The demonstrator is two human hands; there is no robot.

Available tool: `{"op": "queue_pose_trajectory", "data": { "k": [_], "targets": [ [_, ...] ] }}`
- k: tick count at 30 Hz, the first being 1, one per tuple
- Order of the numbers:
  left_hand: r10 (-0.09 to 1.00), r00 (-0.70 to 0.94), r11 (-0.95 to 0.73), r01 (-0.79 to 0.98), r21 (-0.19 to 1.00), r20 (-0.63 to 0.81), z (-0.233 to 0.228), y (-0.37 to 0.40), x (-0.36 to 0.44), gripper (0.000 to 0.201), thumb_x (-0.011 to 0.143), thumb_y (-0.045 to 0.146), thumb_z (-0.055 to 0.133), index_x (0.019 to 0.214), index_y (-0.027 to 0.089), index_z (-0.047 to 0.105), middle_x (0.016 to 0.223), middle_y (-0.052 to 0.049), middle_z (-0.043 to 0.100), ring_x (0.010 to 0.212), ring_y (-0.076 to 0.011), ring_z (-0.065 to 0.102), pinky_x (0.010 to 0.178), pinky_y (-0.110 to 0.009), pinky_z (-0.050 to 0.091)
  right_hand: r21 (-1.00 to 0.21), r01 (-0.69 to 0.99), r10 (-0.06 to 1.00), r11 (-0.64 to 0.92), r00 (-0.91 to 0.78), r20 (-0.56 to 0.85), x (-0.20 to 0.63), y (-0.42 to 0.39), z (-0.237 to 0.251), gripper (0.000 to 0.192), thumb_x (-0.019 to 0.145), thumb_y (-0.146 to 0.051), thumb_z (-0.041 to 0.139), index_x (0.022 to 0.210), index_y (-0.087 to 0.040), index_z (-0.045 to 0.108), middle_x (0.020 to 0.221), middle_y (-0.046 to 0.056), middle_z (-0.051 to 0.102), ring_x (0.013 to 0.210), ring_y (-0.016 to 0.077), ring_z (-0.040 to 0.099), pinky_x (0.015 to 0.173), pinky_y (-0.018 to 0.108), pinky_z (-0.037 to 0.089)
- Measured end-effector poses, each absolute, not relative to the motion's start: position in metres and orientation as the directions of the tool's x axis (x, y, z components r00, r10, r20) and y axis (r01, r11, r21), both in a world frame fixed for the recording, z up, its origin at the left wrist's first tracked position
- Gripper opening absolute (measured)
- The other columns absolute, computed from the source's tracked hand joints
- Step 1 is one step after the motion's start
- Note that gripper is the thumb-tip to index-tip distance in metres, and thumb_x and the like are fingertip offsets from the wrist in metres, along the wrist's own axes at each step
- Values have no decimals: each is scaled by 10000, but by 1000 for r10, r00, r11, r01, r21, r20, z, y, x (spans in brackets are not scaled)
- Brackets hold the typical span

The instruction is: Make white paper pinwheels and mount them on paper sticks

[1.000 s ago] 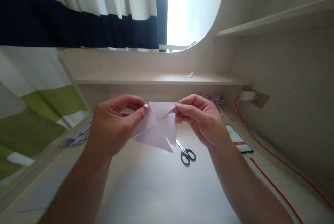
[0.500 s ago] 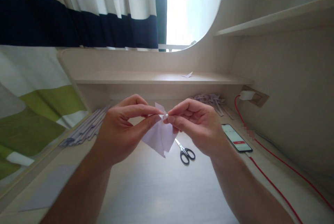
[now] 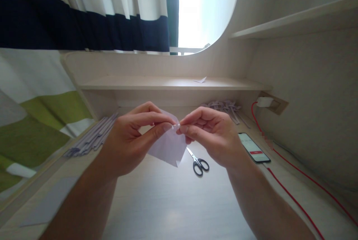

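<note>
Left hand (image 3: 137, 137): grip pinched, thumb and index finger on the white paper (image 3: 168, 148), near its top. Right hand (image 3: 211, 131): grip also pinched, thumb against index finger on a small twisted bit of the same paper, fingertips close to the left ones. Exact shape of that bit too small to tell. Paper is mid-frame, held up above the worktop (image 3: 173, 202), most of it hanging below the fingertips, with a pointed lower corner.

Scissors (image 3: 199, 165) on the worktop just right of centre, blade tips up-left, near the paper's lower right edge in view, black handles toward the bottom. Phone (image 3: 254, 147) right of the right wrist, screen lit with a red bar; red cable (image 3: 293, 191) runs from its lower end to lower right. White plug (image 3: 264, 102) in the wall socket (image 3: 280, 106), right side, red cable there too.

Left of the left hand: bundle of paper sticks (image 3: 92, 137). Lower left: flat pale sheet (image 3: 50, 202), partly behind the left forearm. Behind the right hand: heap of paper strips (image 3: 223, 105). Shelf (image 3: 140, 82) across mid-frame, small folded paper piece (image 3: 200, 80) on it. Upper left: curtain (image 3: 125, 33), navy, white, green. Top centre: bright window (image 3: 204, 5).
</note>
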State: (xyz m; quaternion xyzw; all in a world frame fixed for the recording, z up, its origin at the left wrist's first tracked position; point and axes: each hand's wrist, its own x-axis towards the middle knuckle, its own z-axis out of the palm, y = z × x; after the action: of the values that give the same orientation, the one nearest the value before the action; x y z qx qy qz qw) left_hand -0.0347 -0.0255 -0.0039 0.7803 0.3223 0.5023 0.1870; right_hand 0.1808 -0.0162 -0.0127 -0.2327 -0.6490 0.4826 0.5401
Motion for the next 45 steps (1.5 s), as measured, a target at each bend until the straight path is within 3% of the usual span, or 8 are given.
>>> {"op": "queue_pose_trajectory", "data": {
  "k": [13, 23, 32, 45],
  "targets": [
    [787, 296, -613, 290, 734, 541, 0, -28, -36, 128, 943, 313, 761, 1005, 336, 871, 939, -45, 708, 743, -161, 672, 541, -233, 486, -871, -141, 803, 470, -340, 489, 183, -17, -12, 31, 897, -182, 800, 919, -164, 787, 851, 66, 816, 739, 168, 743, 670, 294, 603],
    [825, 359, -539, 274, 796, 436, 3, -28, -38, 164, 959, 351, 731, 878, 281, 855, 887, -32, 687, 669, -127, 636, 514, -217, 432, -882, -211, 767, 422, -434, 471, 185, -13, -15, 129, 867, -258, 861, 914, -159, 792, 852, 67, 811, 768, 165, 747, 682, 278, 607],
    [804, 269, -595, 352, 722, 531, 1, -31, -32, 78, 940, 298, 750, 943, 263, 819, 838, -8, 768, 739, -155, 675, 635, -238, 484, -908, -253, 807, 335, -420, 415, 184, -6, -15, 157, 784, -210, 913, 865, -157, 789, 800, 45, 810, 675, 132, 722, 636, 238, 604],
    [762, 258, -647, 354, 676, 594, -2, -28, -28, 107, 899, 136, 674, 882, 231, 722, 826, 21, 709, 783, -141, 660, 751, -254, 508, -916, -248, 823, 315, -409, 394, 182, -6, -15, 156, 786, -211, 910, 863, -154, 786, 805, 48, 814, 676, 128, 723, 640, 230, 597]
  ]
}}
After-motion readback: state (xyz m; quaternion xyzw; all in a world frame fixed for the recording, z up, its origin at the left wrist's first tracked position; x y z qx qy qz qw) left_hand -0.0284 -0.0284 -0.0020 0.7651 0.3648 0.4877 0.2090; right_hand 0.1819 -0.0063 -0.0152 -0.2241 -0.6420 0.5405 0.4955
